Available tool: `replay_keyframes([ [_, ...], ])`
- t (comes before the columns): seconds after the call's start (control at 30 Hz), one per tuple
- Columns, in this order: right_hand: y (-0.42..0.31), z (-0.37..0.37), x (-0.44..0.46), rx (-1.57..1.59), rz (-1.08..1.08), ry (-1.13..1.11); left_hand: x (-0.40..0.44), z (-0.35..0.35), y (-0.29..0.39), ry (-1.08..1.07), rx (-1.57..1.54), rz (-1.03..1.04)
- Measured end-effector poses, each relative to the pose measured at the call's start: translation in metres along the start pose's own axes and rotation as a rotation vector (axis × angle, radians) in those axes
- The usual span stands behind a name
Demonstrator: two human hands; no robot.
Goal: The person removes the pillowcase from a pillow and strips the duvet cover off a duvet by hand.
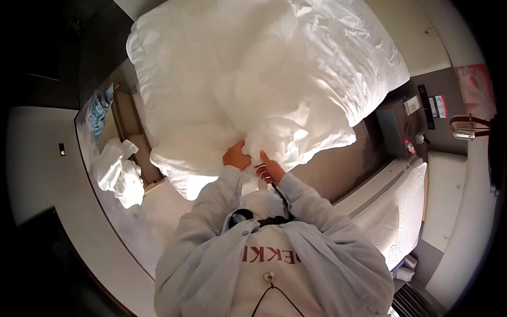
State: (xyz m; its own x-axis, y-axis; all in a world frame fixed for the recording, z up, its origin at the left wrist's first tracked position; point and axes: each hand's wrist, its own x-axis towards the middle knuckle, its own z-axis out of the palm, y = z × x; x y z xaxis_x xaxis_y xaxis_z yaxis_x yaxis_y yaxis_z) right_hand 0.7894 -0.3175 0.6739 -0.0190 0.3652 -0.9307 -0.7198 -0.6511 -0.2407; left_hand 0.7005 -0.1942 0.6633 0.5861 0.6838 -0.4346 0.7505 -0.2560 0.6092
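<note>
A large, puffy white duvet [222,79] spreads out in front of me across most of the upper view; what lies under it is hidden. My left hand [236,156] is closed on its near edge, with the fingers tucked into the cloth. Just to the right, my right hand [271,169] has the bunched edge between its raised thumb and curled fingers. The fabric is gathered and creased around both hands. Several fingertips are hidden by the cloth.
On the left, crumpled white cloth or plastic [120,171] lies beside a brown wooden frame [138,142] and blue fabric [99,113]. A white-covered bed [396,227] stands at right. A red-labelled bottle [410,147] is by the bedside cabinet [390,129]. Brown floor [327,174] shows between.
</note>
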Motion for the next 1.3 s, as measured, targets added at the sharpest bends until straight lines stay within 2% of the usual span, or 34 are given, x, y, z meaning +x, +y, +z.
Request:
replay_keyframes([
  [0.03,0.006,0.001,0.006,-0.003,-0.021,0.003,0.000,-0.004,0.006,0.011,-0.002,0.018],
  [0.1,0.017,0.011,0.016,0.328,-0.250,0.082,-0.007,-0.016,0.007,-0.057,-0.006,-0.035],
  [0.13,0.017,0.012,0.022,0.377,-0.307,0.131,-0.010,-0.011,-0.001,-0.055,0.002,-0.033],
  [0.23,0.014,0.000,0.025,0.561,-0.669,0.233,-0.010,-0.008,-0.007,0.027,0.026,0.074],
  [0.27,0.012,-0.004,0.027,0.573,-0.736,0.340,-0.010,-0.011,-0.005,-0.020,0.046,0.087],
  [0.33,0.010,-0.019,0.035,0.682,-0.804,0.411,-0.015,-0.021,-0.008,-0.071,0.073,0.117],
  [0.4,0.002,-0.034,0.034,0.904,-0.893,0.496,-0.029,-0.027,-0.023,0.060,0.133,0.434],
  [0.43,-0.011,-0.040,0.023,1.079,-0.951,0.539,-0.041,-0.042,-0.015,0.060,0.138,0.448],
  [0.5,-0.008,-0.087,0.020,1.066,-0.878,0.606,-0.069,-0.080,0.005,-0.291,0.466,0.622],
  [0.53,-0.005,-0.106,0.020,1.122,-0.920,0.609,-0.078,-0.094,0.013,-0.296,0.473,0.627],
  [0.57,-0.006,-0.119,0.021,1.173,-0.961,0.615,-0.082,-0.108,0.015,-0.359,0.563,0.753],
  [0.6,-0.009,-0.133,0.018,1.165,-1.041,0.649,-0.088,-0.120,0.017,-0.425,0.649,0.873],
  [0.63,-0.011,-0.149,0.014,1.147,-1.112,0.687,-0.094,-0.132,0.022,-0.441,0.641,0.863],
  [0.73,-0.047,-0.203,-0.016,1.119,-1.192,0.691,-0.104,-0.169,0.035,-0.267,0.661,0.966],
  [0.77,-0.066,-0.211,-0.034,1.038,-1.209,0.782,-0.111,-0.179,0.041,-0.227,0.613,0.968],
  [0.83,-0.107,-0.220,-0.055,1.015,-1.178,0.785,-0.109,-0.196,0.040,-0.243,0.643,0.934],
  [0.93,-0.160,-0.243,-0.041,0.882,-1.142,0.812,-0.096,-0.211,0.030,-0.140,0.481,0.904],
  [0.97,-0.177,-0.243,-0.032,0.814,-1.285,0.761,-0.087,-0.213,0.024,-0.098,0.406,0.887],
  [1.0,-0.186,-0.243,-0.028,0.748,-1.422,0.704,-0.079,-0.211,0.026,-0.148,0.420,0.768],
  [1.03,-0.198,-0.219,-0.037,0.792,-1.412,0.673,-0.067,-0.210,0.014,-0.154,0.478,0.662],
  [1.1,-0.202,-0.214,-0.031,0.566,-1.189,0.629,-0.046,-0.206,-0.001,-0.105,0.565,0.521],
  [1.17,-0.209,-0.188,-0.035,0.395,-1.128,0.559,-0.027,-0.188,-0.005,-0.056,0.651,0.477],
  [1.23,-0.216,-0.169,-0.031,0.244,-1.078,0.419,-0.008,-0.159,0.009,0.081,0.864,0.333],
  [1.27,-0.218,-0.163,-0.027,0.138,-1.034,0.320,0.001,-0.136,0.014,0.112,0.786,0.331],
  [1.3,-0.220,-0.159,-0.024,0.030,-0.986,0.218,0.010,-0.109,0.018,0.135,0.751,0.434],
])
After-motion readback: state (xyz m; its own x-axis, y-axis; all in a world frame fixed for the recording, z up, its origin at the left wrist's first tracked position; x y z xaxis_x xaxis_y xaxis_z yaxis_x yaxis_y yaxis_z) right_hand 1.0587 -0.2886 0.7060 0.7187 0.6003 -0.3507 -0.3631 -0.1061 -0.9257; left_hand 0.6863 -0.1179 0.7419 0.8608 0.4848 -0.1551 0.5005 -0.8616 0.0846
